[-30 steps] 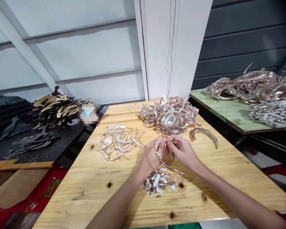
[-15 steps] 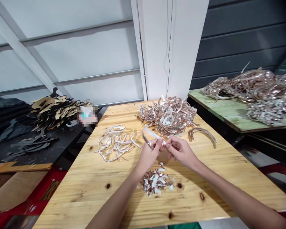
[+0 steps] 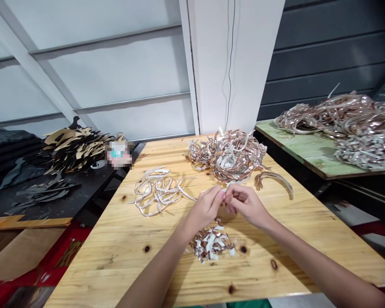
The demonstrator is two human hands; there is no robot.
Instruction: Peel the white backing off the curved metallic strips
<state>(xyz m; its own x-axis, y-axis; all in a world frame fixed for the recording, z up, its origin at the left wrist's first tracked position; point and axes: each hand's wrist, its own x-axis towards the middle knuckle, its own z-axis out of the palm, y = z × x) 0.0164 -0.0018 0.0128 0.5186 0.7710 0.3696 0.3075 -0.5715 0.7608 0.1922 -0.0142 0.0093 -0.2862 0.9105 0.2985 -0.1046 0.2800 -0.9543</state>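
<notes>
My left hand and my right hand meet fingertip to fingertip above the wooden table, both pinched closed on something small that the fingers hide. Just below them lies a small heap of shiny cut scraps. A flat pile of pale curved strips lies to the left of my hands. Behind them sits a tangled heap of rose-gold strips, with one curved strip lying apart at its right.
A white pillar rises behind the table. To the right, a green table carries more shiny strips. A dark table at the left holds tan and black cut pieces.
The long curved strip that hung from my left hand, then swung up to the left, is gone from view. Both hands have closed together fingertip to fingertip.
</notes>
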